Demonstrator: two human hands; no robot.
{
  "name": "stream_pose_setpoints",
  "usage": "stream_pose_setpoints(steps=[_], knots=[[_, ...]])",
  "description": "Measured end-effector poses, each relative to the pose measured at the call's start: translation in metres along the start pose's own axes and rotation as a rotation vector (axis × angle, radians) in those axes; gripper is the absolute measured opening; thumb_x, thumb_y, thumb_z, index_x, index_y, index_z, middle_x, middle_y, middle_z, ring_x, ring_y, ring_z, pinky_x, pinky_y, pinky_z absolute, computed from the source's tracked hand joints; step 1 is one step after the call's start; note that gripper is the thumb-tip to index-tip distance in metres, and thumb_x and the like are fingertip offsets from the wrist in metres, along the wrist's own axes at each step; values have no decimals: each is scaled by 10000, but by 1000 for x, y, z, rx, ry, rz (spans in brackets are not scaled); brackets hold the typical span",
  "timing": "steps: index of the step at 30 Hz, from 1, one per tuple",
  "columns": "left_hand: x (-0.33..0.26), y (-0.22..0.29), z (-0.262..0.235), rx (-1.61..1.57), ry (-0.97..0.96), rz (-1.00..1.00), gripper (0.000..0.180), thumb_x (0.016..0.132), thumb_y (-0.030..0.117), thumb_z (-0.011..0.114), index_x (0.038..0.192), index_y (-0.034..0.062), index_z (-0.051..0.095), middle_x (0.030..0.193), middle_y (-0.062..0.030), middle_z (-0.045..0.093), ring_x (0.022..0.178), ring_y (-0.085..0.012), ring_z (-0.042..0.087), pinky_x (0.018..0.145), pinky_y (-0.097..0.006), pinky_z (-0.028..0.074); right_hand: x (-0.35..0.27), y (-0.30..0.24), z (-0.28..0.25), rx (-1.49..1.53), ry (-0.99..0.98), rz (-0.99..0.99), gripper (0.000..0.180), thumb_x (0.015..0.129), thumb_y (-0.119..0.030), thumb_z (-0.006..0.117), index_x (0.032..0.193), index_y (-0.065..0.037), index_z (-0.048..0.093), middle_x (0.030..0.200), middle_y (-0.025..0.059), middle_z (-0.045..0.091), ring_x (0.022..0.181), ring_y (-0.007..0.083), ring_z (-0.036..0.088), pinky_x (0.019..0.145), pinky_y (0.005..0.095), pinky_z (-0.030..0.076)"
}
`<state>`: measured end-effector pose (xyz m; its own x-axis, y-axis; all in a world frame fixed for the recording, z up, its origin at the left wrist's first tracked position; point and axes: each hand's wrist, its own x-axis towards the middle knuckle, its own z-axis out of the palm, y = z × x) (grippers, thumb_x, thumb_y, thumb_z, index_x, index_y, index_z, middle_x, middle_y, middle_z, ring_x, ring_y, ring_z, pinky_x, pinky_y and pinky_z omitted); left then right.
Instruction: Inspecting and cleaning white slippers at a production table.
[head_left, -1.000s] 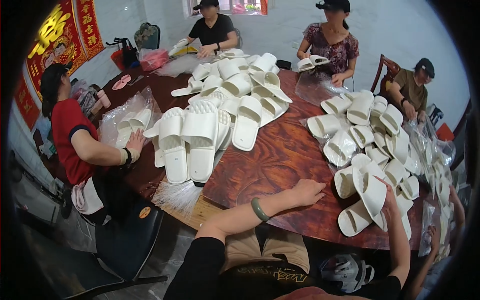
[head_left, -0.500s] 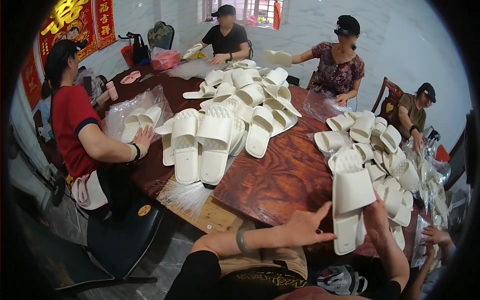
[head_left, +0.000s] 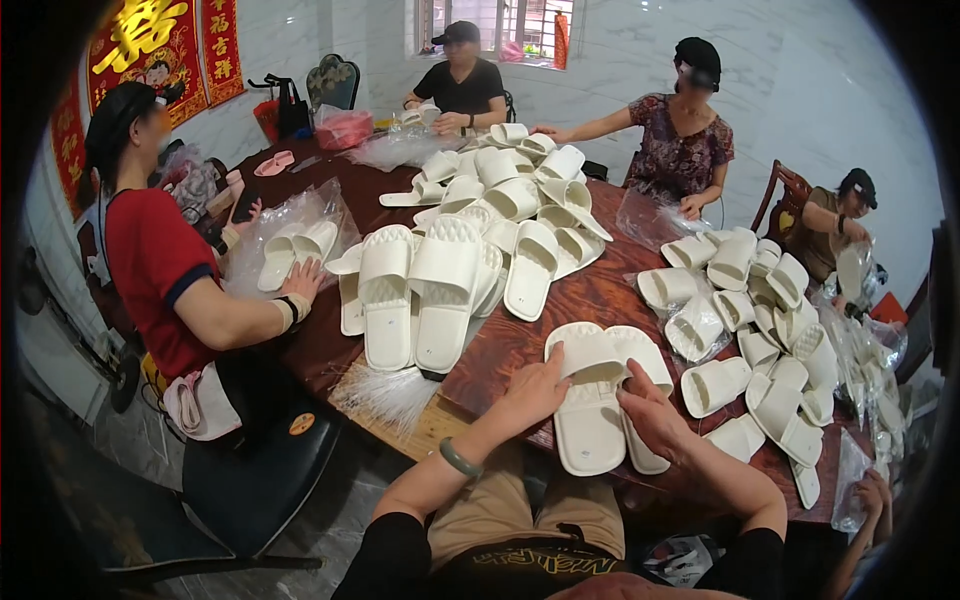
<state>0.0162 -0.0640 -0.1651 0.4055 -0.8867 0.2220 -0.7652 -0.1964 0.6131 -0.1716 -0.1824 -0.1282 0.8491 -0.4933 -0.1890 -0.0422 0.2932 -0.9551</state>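
Note:
A pair of cream slippers sits side by side at the table's near edge, toes pointing away from me. My left hand (head_left: 530,388) grips the left edge of the left slipper (head_left: 588,438), its index finger stretched along the strap. Over the right slipper (head_left: 643,350), my right hand (head_left: 655,408) closes at the strap, close to the gap between the two; part of its grip is hidden. A bigger pile of matching slippers (head_left: 440,290) rises just beyond on the left, with a pair leaning at its front. To the right lies another heap of slippers (head_left: 715,385).
Several people sit or stand around the dark wooden table (head_left: 490,355). At left, a person in red has a hand near slippers on a clear plastic bag (head_left: 335,215). White strands (head_left: 385,400) hang over the near edge. A dark chair (head_left: 250,480) stands at lower left.
Both my hands have come left with the slippers from beside the right heap. My left hand, earlier apart with fingers spread, now holds one. The far person's outstretched hand no longer holds a slipper aloft.

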Motion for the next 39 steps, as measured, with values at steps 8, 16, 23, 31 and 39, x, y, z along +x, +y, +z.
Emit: stream_pose_setpoints(steps=[8,16,23,31,39], knots=[[34,-14,14,43,44,47,617,796,187,553,1314,-46,313,846,-274,608,789,-427,597,707,-517,457,-43,-40,-22,-627,27,17,211,888,-83,559,1067,24,593,934,63,649,831,114,611,680,232,473],[37,-17,30,104,110,27,674,780,230,614,1323,-29,308,781,-196,632,734,-370,623,650,-479,471,-96,-131,92,-300,-433,-563,837,702,-91,757,1377,-37,265,1301,163,418,897,208,602,631,263,474],[43,-21,49,335,153,5,685,769,210,598,1334,-55,315,691,-170,625,626,-320,631,569,-439,483,-68,-150,150,-659,-746,-855,783,682,-120,761,1335,-34,337,1296,169,428,971,243,570,717,305,460],[45,-32,59,301,258,68,665,756,208,579,1324,-45,343,625,-130,616,562,-287,624,519,-442,480,-54,-159,161,-872,-809,-1215,727,660,-153,765,1288,-31,419,1290,176,439,1056,283,534,815,352,444],[36,-17,36,106,155,56,646,783,211,609,1306,-47,331,710,-182,632,668,-357,628,601,-448,478,-5,-154,68,-1330,-535,-920,678,637,-187,769,1240,-28,502,1284,183,451,1140,322,498,913,400,428]])
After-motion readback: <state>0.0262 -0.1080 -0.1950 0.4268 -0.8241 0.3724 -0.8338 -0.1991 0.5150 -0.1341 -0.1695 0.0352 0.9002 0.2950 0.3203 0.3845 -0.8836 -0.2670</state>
